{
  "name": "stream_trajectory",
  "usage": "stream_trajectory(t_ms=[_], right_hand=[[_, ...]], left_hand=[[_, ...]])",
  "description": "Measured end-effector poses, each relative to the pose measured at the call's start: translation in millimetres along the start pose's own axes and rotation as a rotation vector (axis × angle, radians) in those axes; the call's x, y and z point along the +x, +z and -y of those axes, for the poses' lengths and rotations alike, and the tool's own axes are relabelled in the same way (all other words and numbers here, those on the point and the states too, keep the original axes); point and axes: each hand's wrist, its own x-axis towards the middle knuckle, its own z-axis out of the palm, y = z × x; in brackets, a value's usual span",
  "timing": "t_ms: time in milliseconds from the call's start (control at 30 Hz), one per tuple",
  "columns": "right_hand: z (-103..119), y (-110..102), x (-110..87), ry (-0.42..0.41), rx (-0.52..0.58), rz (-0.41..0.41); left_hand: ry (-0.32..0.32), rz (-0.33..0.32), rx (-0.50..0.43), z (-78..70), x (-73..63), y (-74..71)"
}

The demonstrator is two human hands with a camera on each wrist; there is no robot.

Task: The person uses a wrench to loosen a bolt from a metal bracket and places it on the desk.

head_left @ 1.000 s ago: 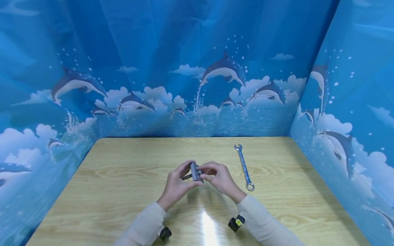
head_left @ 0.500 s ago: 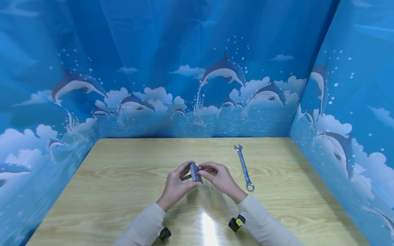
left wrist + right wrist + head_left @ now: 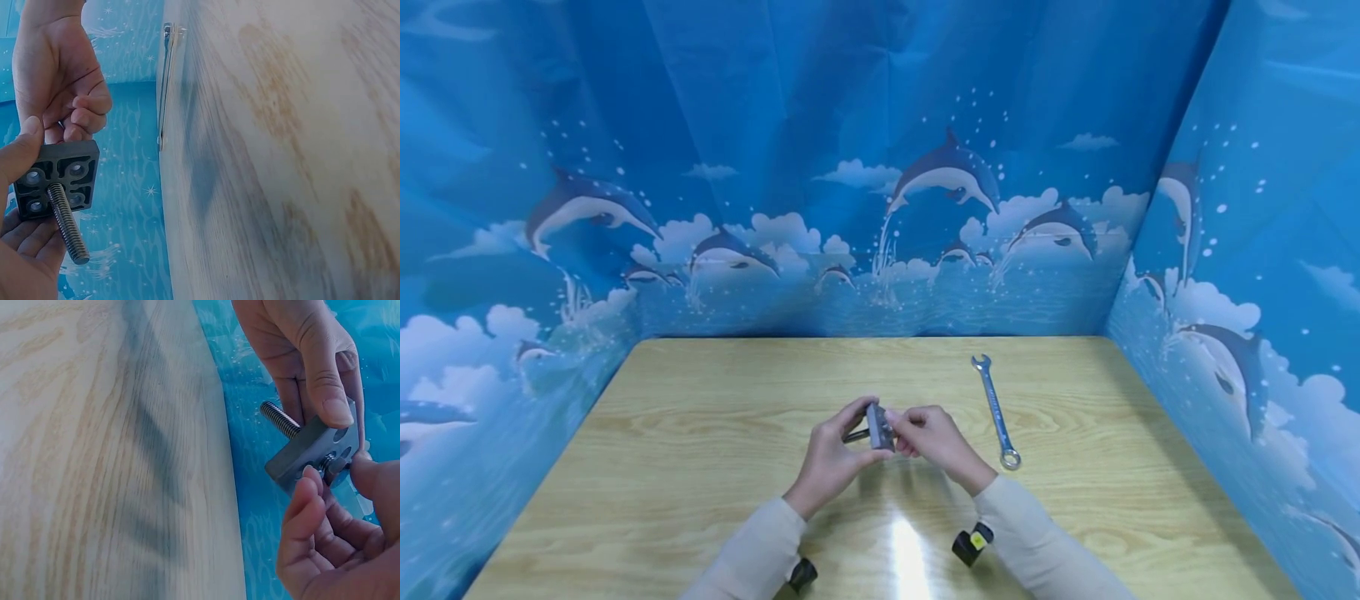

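Note:
A grey square plate (image 3: 877, 427) with holes near its corners is gripped at its edges by my left hand (image 3: 829, 463), thumb on one edge and fingers on the opposite one. Through its middle runs a bolt (image 3: 67, 225), whose long threaded shank sticks out on the left side. On the plate's other face, the bolt's hex head (image 3: 338, 466) stands off slightly, with some thread showing under it. My right hand (image 3: 937, 438) pinches this head between thumb and curled fingers. Both hands hold the plate and bolt above the wooden table (image 3: 715, 400).
To the right of my hands, a silver combination wrench (image 3: 995, 408) lies on the table, open end away from me and ring end nearer. Blue dolphin-printed sheets (image 3: 760, 283) stand along the table's back and sides.
My right hand has turned at the bolt head: its fingers have swung from above to below, and the thumb now lies higher. The left hand keeps its grip on the plate.

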Motion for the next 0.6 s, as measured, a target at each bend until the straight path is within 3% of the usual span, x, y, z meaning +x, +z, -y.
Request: stream_trajectory(t_ms=[200,367,600], right_hand=[[2,-2,0.8,-0.014,-0.010,0.005],[6,-5,-3.0,-0.110,-0.050,0.022],[-3,-9,-0.6,-0.273,-0.081,0.043]], left_hand=[[0.000,0.009,0.003,-1.3,-0.4,-0.1],[-0.022,0.006,-0.001,-0.5,-1.1,0.1],[-0.067,0.005,-0.032,-38.1,-2.2,-5.5]])
